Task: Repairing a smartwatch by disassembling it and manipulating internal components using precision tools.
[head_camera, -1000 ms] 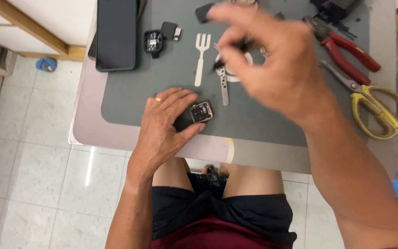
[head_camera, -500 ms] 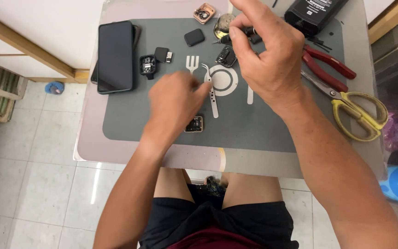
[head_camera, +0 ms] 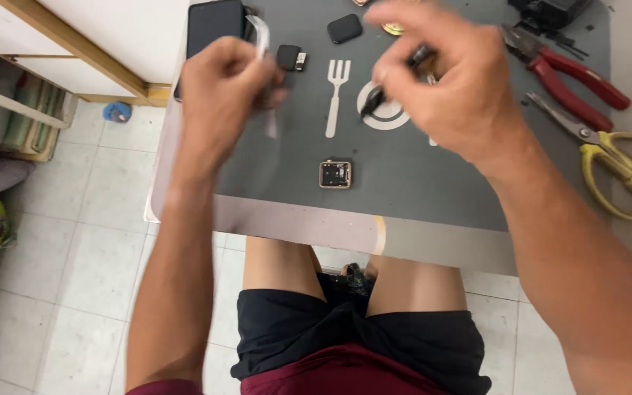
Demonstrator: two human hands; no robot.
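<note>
Black phone [head_camera: 215, 23]: laid flat at the far left corner of the desk [head_camera: 184, 139].

Left hand [head_camera: 221, 102]: raised above the left part of the grey mat [head_camera: 418, 175], fingers curled shut around a thin pale strip [head_camera: 266, 73]; the strip is blurred and its kind cannot be told.

Small black module [head_camera: 289, 56]: set on the mat just beside the phone, near the far edge.

Black square piece [head_camera: 344, 28]: placed at the far edge, right of the module.

Small square watch case [head_camera: 335, 174]: gold-rimmed, laid flat on the mat near the desk's near edge, between the two hands and touched by neither.

Right hand [head_camera: 455, 88]: held above the mat's middle, fingers pinched around a slim dark tool [head_camera: 393, 82], its tip pointed down toward the white printed ring.

Red-handled pliers [head_camera: 568, 73]: laid toward the far right corner.

Yellow-handled scissors [head_camera: 608, 168]: laid at the right edge, just beside the pliers.
</note>
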